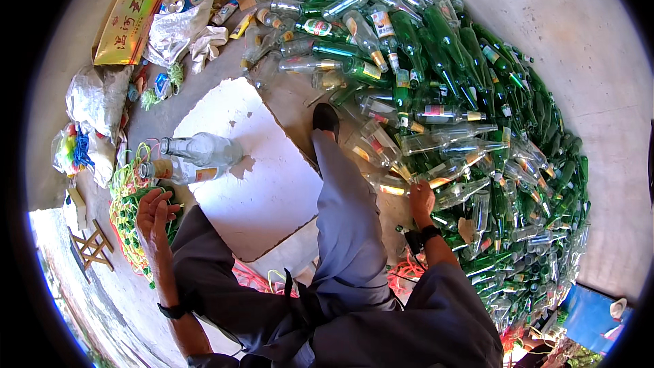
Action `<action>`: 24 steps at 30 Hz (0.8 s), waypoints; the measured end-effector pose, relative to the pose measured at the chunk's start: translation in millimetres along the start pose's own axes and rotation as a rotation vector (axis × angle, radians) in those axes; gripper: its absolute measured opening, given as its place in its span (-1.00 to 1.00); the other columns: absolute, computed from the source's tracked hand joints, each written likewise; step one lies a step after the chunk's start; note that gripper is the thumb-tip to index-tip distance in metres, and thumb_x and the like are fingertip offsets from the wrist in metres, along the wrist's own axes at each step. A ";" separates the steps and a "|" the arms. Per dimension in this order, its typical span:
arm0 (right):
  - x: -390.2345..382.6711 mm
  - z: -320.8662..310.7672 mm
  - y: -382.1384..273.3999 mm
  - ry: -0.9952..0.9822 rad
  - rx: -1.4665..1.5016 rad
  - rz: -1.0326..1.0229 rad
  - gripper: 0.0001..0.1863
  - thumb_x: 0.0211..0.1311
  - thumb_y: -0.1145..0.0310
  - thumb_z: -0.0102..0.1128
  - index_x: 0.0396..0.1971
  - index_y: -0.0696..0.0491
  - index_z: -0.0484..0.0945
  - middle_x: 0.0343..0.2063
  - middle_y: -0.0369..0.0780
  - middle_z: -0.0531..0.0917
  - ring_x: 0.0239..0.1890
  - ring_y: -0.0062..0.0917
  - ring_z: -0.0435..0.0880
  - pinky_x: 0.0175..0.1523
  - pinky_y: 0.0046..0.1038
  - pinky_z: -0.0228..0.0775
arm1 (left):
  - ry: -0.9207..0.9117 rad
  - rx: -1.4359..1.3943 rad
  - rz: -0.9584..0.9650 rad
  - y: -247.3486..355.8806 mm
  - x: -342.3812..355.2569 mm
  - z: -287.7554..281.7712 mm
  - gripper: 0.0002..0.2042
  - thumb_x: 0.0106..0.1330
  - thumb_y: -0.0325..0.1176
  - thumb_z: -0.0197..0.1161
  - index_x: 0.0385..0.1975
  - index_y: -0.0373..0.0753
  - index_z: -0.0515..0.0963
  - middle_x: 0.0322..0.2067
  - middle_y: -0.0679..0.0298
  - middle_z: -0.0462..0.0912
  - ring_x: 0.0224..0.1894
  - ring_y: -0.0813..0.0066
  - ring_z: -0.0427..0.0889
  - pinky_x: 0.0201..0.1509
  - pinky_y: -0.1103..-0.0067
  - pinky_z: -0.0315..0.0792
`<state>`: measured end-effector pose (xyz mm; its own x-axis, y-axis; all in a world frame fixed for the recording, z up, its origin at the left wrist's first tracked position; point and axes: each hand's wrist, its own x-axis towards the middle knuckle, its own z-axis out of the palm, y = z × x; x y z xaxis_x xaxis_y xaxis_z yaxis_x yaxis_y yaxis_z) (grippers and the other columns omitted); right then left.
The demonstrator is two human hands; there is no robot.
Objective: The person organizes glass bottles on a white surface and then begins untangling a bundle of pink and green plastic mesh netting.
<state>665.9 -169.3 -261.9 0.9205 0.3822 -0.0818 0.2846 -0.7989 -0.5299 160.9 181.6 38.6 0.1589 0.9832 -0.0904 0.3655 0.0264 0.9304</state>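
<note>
My left hand (155,212) is raised at the left beside a net bag of green bottles (133,218), its fingers loosely bent and apart with nothing visible in them. Just above it, two clear glass bottles (204,150) lie side by side at the left edge of a white board (252,211); the lower one has labels. My right hand (421,197) reaches into the heap of glass bottles (463,61) on the right, fingers closed at the neck of a clear bottle with an orange label (390,184). Other clear and green bottles lie around that hand.
A yellow carton (126,20), white sacks (174,31) and plastic bags line the upper left. A folded wooden stand (92,245) lies at the left. My shoe (325,117) is beside the board. Red strands (402,272) lie below the heap; a blue container (591,317) stands lower right.
</note>
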 end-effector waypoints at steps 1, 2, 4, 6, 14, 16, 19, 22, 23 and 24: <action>-4.8 -10.2 6.1 -0.061 0.124 0.150 -0.60 0.21 0.11 0.23 -0.12 0.11 0.60 -0.31 -0.09 0.72 -0.33 -0.30 0.75 -0.26 -0.31 0.53 | -0.009 -0.006 -0.009 -2.2 -0.7 -2.1 -0.66 0.40 -0.28 0.17 0.08 -0.32 0.45 -0.09 0.15 0.67 -0.31 0.57 0.68 -0.26 0.70 0.47; -7.5 -22.7 7.6 -0.119 0.245 0.296 -0.60 0.22 0.10 0.22 -0.13 0.12 0.61 -0.36 -0.11 0.72 -0.39 -0.36 0.77 -0.33 -0.36 0.53 | -0.005 0.003 -0.015 -4.6 -1.9 -4.2 -0.67 0.41 -0.27 0.17 0.07 -0.32 0.46 -0.10 0.16 0.67 -0.31 0.58 0.68 -0.25 0.70 0.47; -3.8 -42.4 36.4 0.082 0.303 0.289 -0.60 0.21 0.06 0.27 -0.30 0.16 0.60 -0.52 -0.18 0.67 -0.59 -0.49 0.67 -0.45 -0.46 0.46 | -0.008 0.017 -0.025 -8.0 -1.6 -4.2 -0.69 0.41 -0.27 0.17 0.04 -0.31 0.49 -0.13 0.17 0.68 -0.31 0.58 0.68 -0.24 0.70 0.48; 12.0 -70.1 65.3 0.209 -0.072 0.309 -0.47 0.13 -0.03 0.33 -0.23 0.21 0.56 -0.47 -0.09 0.68 -0.43 -0.34 0.69 -0.22 -0.34 0.50 | -0.036 0.005 -0.045 -6.6 -1.3 -4.7 -0.73 0.40 -0.30 0.18 -0.01 -0.32 0.52 -0.17 0.21 0.69 -0.33 0.60 0.67 -0.24 0.69 0.47; 77.1 -149.1 80.8 0.335 -0.029 0.291 -0.34 0.10 -0.12 0.30 -0.21 0.29 0.62 -0.34 -0.01 0.69 -0.28 -0.19 0.65 -0.09 -0.23 0.43 | -0.122 0.057 -0.110 -2.0 0.4 -0.3 -0.80 0.40 -0.35 0.17 -0.15 -0.35 0.57 -0.28 0.24 0.70 -0.37 0.58 0.69 -0.27 0.68 0.47; 88.8 -152.0 88.4 0.280 0.043 0.251 -0.40 0.15 -0.05 0.29 -0.26 0.32 0.63 -0.46 -0.06 0.71 -0.47 -0.30 0.66 -0.28 -0.29 0.44 | -0.150 0.045 -0.131 -4.5 1.2 2.5 -0.80 0.40 -0.35 0.16 -0.15 -0.36 0.57 -0.28 0.23 0.70 -0.37 0.58 0.69 -0.29 0.69 0.47; 84.9 -154.8 59.6 0.219 0.049 0.233 -0.44 0.17 -0.02 0.22 -0.46 0.32 0.64 -0.56 -0.04 0.68 -0.55 -0.29 0.64 -0.33 -0.26 0.42 | -0.162 0.060 -0.112 0.2 -3.6 5.4 -0.79 0.40 -0.36 0.14 -0.15 -0.37 0.56 -0.28 0.20 0.70 -0.38 0.57 0.69 -0.31 0.69 0.46; 93.2 -158.0 71.6 0.227 -0.150 0.202 -0.45 0.15 0.00 0.19 -0.52 0.31 0.62 -0.57 0.03 0.65 -0.52 -0.17 0.64 -0.29 -0.19 0.42 | -0.181 0.070 -0.112 3.8 -3.6 12.0 -0.78 0.38 -0.35 0.15 -0.15 -0.38 0.56 -0.28 0.19 0.71 -0.37 0.56 0.69 -0.31 0.67 0.46; 95.0 -158.4 75.9 0.226 -0.228 0.194 -0.46 0.15 0.01 0.18 -0.54 0.31 0.61 -0.57 0.05 0.65 -0.51 -0.12 0.64 -0.28 -0.16 0.42 | -0.181 0.071 -0.114 4.9 -3.9 13.7 -0.78 0.38 -0.35 0.15 -0.15 -0.38 0.56 -0.28 0.19 0.71 -0.37 0.56 0.69 -0.31 0.66 0.46; 93.6 -155.8 73.6 0.248 -0.226 0.138 -0.46 0.14 0.00 0.17 -0.56 0.30 0.61 -0.57 0.07 0.64 -0.48 -0.07 0.64 -0.27 -0.13 0.41 | -0.183 0.069 -0.115 5.0 -5.1 12.2 -0.77 0.38 -0.34 0.16 -0.15 -0.39 0.57 -0.28 0.19 0.71 -0.37 0.56 0.68 -0.31 0.65 0.46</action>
<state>814.8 -264.6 -177.1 0.9834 0.1617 0.0821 0.1798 -0.9281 -0.3261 173.0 174.5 39.3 0.2735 0.9252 -0.2632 0.4519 0.1180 0.8842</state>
